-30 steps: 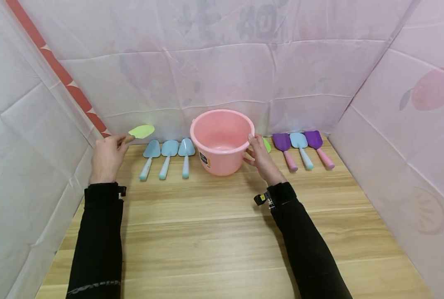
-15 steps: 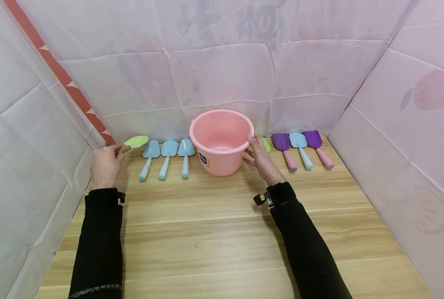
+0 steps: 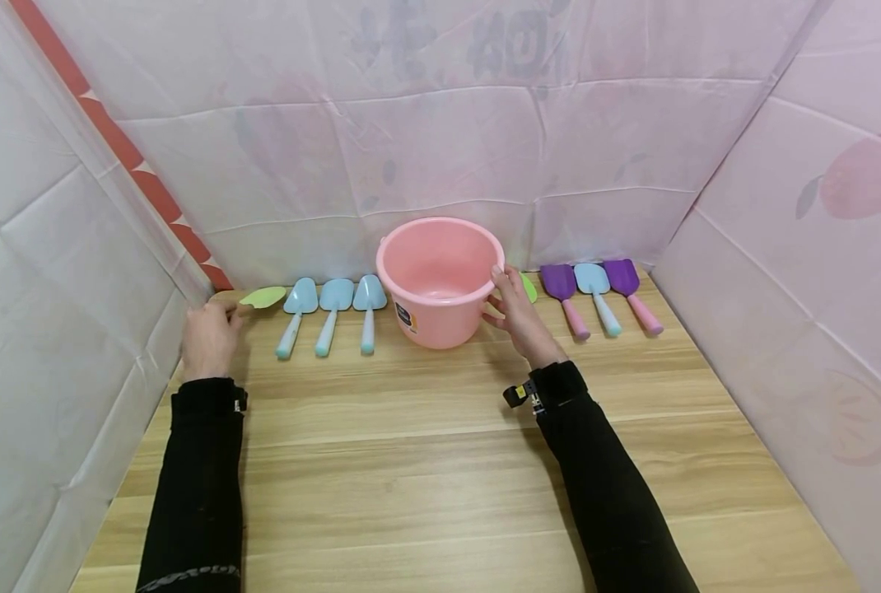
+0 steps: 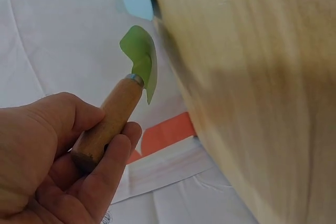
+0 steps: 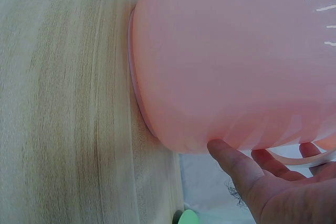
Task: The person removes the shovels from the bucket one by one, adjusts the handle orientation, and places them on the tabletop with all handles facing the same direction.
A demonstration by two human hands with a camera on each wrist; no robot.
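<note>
My left hand (image 3: 207, 333) grips the wooden handle (image 4: 107, 119) of a green shovel (image 3: 263, 297) at the table's far left, its blade (image 4: 139, 56) low over the wood beside the wall. My right hand (image 3: 515, 309) holds the right side of a pink bucket (image 3: 440, 276), thumb on the rim; in the right wrist view the fingers (image 5: 236, 166) press the bucket wall (image 5: 226, 61). The bucket stands upright and looks empty.
Three light blue shovels (image 3: 327, 309) lie in a row left of the bucket. Right of it lie a purple (image 3: 562, 292), a blue (image 3: 596, 288) and another purple shovel (image 3: 629, 288), with a green blade (image 3: 529, 287) peeking behind my right hand. Pink sheet walls close three sides.
My left hand has lowered the green shovel from above the table down to its surface at the far left. My right hand and the bucket have not moved.
</note>
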